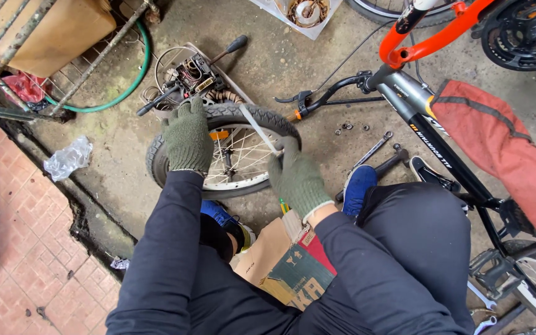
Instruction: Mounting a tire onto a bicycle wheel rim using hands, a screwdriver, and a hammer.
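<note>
Here, gloved hands (188,138) on small wheel (221,149).

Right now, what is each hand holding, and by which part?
The left hand grips the small bicycle wheel by its tyre at the top. The right hand holds a thin metal tool by its lower end.

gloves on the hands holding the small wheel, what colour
Dull olive green knit, on the left hand and right hand; head view.

A bicycle repair yard: wrenches (372,150), loose nuts (347,128) and bike frame (432,139) on concrete.
</note>
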